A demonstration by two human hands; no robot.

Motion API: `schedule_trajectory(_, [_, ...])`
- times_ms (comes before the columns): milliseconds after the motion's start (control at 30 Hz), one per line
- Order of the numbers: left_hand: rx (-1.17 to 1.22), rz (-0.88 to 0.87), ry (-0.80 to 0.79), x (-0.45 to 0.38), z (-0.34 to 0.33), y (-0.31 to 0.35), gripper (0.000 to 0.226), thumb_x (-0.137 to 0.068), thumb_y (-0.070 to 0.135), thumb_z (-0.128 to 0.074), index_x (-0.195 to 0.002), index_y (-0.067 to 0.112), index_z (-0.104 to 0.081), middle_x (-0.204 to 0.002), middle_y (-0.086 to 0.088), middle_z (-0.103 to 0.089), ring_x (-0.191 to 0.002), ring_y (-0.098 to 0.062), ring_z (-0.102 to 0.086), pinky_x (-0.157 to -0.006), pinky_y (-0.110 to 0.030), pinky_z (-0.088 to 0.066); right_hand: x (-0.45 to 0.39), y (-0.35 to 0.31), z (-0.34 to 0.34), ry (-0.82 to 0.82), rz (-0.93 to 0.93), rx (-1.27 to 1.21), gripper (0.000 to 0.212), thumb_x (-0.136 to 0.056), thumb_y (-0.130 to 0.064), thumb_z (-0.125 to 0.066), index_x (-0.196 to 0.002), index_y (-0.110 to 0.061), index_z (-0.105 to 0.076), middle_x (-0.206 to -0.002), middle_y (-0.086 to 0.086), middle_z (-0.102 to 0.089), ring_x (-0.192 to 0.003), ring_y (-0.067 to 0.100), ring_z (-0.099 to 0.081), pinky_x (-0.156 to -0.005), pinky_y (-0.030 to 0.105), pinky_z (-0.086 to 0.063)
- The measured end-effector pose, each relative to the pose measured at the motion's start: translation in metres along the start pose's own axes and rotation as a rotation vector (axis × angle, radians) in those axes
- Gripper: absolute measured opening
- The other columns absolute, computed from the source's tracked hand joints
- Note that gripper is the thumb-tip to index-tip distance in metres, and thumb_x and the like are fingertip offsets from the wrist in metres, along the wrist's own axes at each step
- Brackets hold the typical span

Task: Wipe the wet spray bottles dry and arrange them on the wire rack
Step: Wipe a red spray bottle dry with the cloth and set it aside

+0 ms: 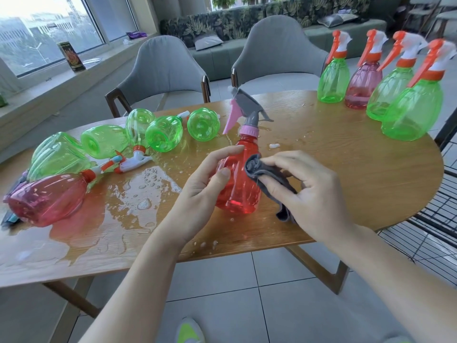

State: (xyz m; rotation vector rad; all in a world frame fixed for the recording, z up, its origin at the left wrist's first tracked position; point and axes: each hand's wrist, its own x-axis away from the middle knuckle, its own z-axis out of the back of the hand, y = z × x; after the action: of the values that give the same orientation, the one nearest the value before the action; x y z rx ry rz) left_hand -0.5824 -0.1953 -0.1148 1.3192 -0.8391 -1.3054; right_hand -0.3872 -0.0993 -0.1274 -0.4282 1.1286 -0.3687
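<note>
Hands: left hand (207, 179) curled round the red spray bottle (238, 184); right hand (309, 191) pinched a grey cloth (269, 174) against its side.
Table (346, 174): wet left of the grip.
Rack (430, 233): right of the grip, seemingly bare.
Upright bottles (385, 87): four, far right.
Lying bottles (103, 154): left.

Wire rack (435, 233) cut off by right edge; only corner of black grid seen, contents not visible. Rightmost green bottle (412, 112) nozzle clipped at right edge. Dark objects (10, 217) behind pink bottle (47, 199) at left edge: mostly hidden, identity unclear. Left hand (205, 179) covers left side of red bottle (238, 184); fingers behind it unseen. Grey cloth (269, 174) partly hidden under right hand (306, 191). Near edge of surface (346, 169) blocked by forearms. Shoe (189, 330) cut by bottom edge.
</note>
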Motion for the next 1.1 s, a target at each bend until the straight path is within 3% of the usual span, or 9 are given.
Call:
schedule_trajectory(133, [-0.013, 0.006, -0.007, 0.002, 0.000, 0.003, 0.036, -0.115, 0.013, -0.041, -0.145, 0.024, -0.058, -0.135, -0.002, -0.071, -0.122, -0.030, -0.071, -0.099, -0.045, -0.061, -0.005, 0.001, 0.003, 0.030, -0.011, 0.018, 0.025, -0.094, -0.015, -0.074, -0.117, -0.006, -0.076, -0.112, 0.003, -0.072, -0.108, 0.007, -0.066, -0.090, 0.023, -0.054])
schedule_trajectory(300, [0.068, 0.028, 0.002, -0.001, -0.001, -0.001, 0.035, -0.112, 0.026, -0.046, -0.144, 0.034, -0.060, -0.143, -0.008, -0.066, -0.130, -0.038, -0.064, -0.108, -0.060, -0.052, 0.000, -0.002, -0.002, -0.029, 0.040, 0.000, 0.025, -0.094, -0.019, -0.075, -0.114, -0.005, -0.076, -0.110, 0.004, -0.071, -0.104, 0.012, -0.067, -0.088, 0.024, -0.053])
schedule_trajectory(467, [0.168, 0.029, 0.056, -0.006, -0.003, -0.002, 0.032, -0.114, 0.025, -0.046, -0.142, 0.031, -0.059, -0.131, -0.011, -0.072, -0.115, -0.028, -0.071, -0.096, -0.043, -0.056, 0.016, -0.001, -0.009, -0.176, 0.156, 0.002, 0.022, -0.092, -0.012, -0.074, -0.112, -0.003, -0.077, -0.107, 0.008, -0.070, -0.100, 0.018, -0.067, -0.089, 0.027, -0.054])
schedule_trajectory(567, [0.199, 0.036, 0.074, -0.009, -0.003, -0.005, 0.032, -0.115, 0.029, -0.047, -0.144, 0.031, -0.059, -0.134, -0.019, -0.069, -0.115, -0.034, -0.070, -0.106, -0.054, -0.054, 0.020, -0.003, -0.011, -0.241, 0.240, 0.053, 0.023, -0.094, -0.013, -0.069, -0.112, -0.002, -0.077, -0.107, 0.010, -0.068, -0.098, 0.023, -0.065, -0.089, 0.031, -0.053])
schedule_trajectory(667, [0.212, 0.048, 0.075, -0.009, -0.004, -0.006, 0.034, -0.113, 0.032, -0.049, -0.145, 0.031, -0.058, -0.134, -0.020, -0.069, -0.114, -0.034, -0.070, -0.105, -0.054, -0.054, 0.019, -0.002, -0.010, -0.264, 0.285, 0.113, 0.024, -0.095, -0.011, -0.067, -0.115, -0.002, -0.076, -0.108, 0.011, -0.067, -0.099, 0.022, -0.062, -0.092, 0.029, -0.051])
schedule_trajectory(800, [0.212, 0.038, 0.026, -0.006, -0.001, -0.005, 0.037, -0.109, 0.032, -0.053, -0.146, 0.030, -0.060, -0.135, -0.014, -0.071, -0.120, -0.033, -0.070, -0.101, -0.048, -0.054, 0.008, -0.003, -0.008, -0.146, 0.283, 0.125, 0.024, -0.097, -0.013, -0.069, -0.117, -0.001, -0.075, -0.108, 0.012, -0.068, -0.100, 0.021, -0.064, -0.093, 0.029, -0.053])
schedule_trajectory(967, [0.193, 0.012, -0.032, -0.001, 0.004, -0.004, 0.039, -0.103, 0.036, -0.062, -0.142, 0.033, -0.066, -0.143, -0.011, -0.067, -0.132, -0.039, -0.064, -0.107, -0.059, -0.052, -0.014, -0.001, 0.000, 0.051, 0.149, 0.139, 0.024, -0.096, -0.015, -0.074, -0.117, -0.003, -0.076, -0.111, 0.009, -0.071, -0.105, 0.008, -0.063, -0.095, 0.016, -0.048])
schedule_trajectory(1100, [0.178, -0.002, -0.042, 0.000, 0.009, -0.005, 0.035, -0.105, 0.033, -0.065, -0.139, 0.031, -0.069, -0.146, -0.012, -0.065, -0.136, -0.042, -0.060, -0.114, -0.067, -0.046, -0.019, 0.001, 0.004, 0.117, -0.008, 0.040, 0.024, -0.095, -0.012, -0.074, -0.119, -0.005, -0.074, -0.115, 0.001, -0.071, -0.110, 0.009, -0.066, -0.092, 0.031, -0.057])
